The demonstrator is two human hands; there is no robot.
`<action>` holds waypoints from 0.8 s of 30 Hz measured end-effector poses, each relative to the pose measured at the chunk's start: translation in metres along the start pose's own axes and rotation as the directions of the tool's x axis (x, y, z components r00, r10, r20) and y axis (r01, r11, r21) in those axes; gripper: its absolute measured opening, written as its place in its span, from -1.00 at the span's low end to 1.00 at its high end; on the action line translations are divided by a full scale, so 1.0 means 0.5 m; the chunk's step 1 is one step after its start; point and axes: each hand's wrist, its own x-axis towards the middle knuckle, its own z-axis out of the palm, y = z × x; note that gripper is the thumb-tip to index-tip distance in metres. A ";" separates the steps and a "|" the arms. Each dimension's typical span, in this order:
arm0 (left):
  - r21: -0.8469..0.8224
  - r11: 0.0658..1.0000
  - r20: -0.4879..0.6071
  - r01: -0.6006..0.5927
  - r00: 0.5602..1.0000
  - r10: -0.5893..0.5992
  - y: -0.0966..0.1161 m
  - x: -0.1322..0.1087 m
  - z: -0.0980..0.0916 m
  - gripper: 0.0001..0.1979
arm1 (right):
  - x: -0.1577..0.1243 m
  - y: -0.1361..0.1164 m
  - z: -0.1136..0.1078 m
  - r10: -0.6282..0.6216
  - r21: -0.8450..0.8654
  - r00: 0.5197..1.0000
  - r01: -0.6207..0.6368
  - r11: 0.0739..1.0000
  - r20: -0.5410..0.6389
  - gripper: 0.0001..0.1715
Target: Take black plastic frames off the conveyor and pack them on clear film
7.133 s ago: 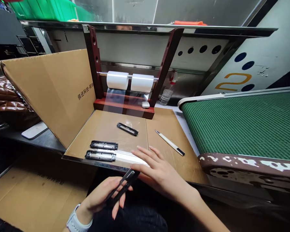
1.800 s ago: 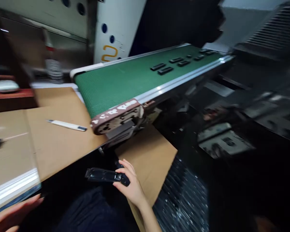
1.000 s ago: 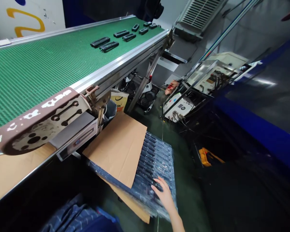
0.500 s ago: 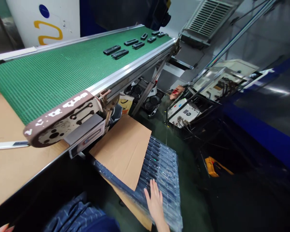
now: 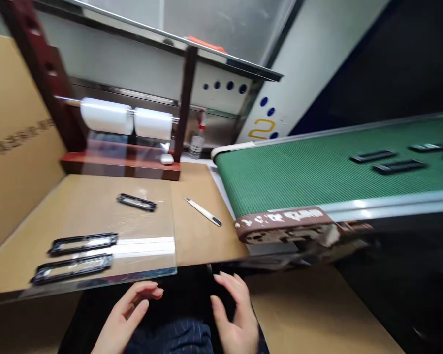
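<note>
My left hand and my right hand hover over my lap below the front edge of the cardboard-covered table, fingers apart and holding nothing. Two black plastic frames lie side by side near the table's front left, under a clear film strip. A third black frame lies farther back. A white utility knife rests to the right of it.
Two film rolls hang on a rod in a dark red stand. A tall cardboard sheet rises at the left. A green conveyor belt with black parts runs off to the right. A bottle stands behind.
My view has swung back left from the floor tray to the table. My right hand has left the wrapped tray and now hangs empty over my lap beside my left hand.
</note>
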 end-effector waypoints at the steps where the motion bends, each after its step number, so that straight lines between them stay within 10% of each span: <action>1: -0.004 1.000 -0.037 -0.006 0.999 0.005 -0.006 -0.005 -0.017 -0.58 | 0.043 -0.054 0.049 -0.113 0.094 0.986 0.101 0.990 0.125 -0.64; 6: 0.002 1.000 -0.214 -0.023 0.977 0.023 -0.039 -0.040 -0.122 -0.63 | 0.178 -0.293 0.217 -0.467 0.459 0.730 0.234 0.857 0.499 -0.38; 11: 0.007 0.999 -0.360 -0.031 0.932 0.031 -0.053 -0.056 -0.172 -0.61 | 0.214 -0.344 0.277 -0.451 0.473 0.610 0.138 0.870 0.651 -0.40; 21: 0.065 0.997 -0.383 -0.028 0.923 0.051 -0.079 -0.071 -0.210 -0.72 | 0.233 -0.345 0.263 -0.417 0.445 0.585 0.105 0.889 0.695 -0.64; 24: 0.155 0.987 -0.451 -0.032 0.887 0.100 -0.093 -0.100 -0.258 -0.73 | 0.288 -0.284 0.226 -0.356 0.300 0.748 0.217 0.929 0.560 -0.69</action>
